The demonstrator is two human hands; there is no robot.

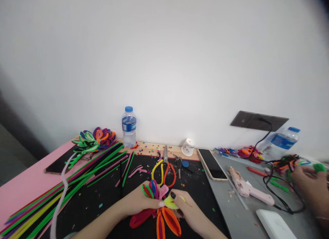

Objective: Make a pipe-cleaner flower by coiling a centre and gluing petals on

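Note:
My left hand (135, 202) is closed around a pipe-cleaner flower (159, 215) with red, orange, green, blue and pink looped petals. My right hand (187, 208) pinches a yellow petal (171, 202) at the flower's centre, its dark-painted nails showing. Both hands rest low on the black mat (102, 198), just in front of the yellow-and-orange handled scissors (164, 170).
Long loose pipe cleaners (64, 191) fan across the left. A finished flower (94, 139), a water bottle (129, 126), keys (181, 162), a small cup (187, 147), a phone (212, 163) and a pink glue gun (248, 187) lie around. Another person's hand (308, 184) works at right.

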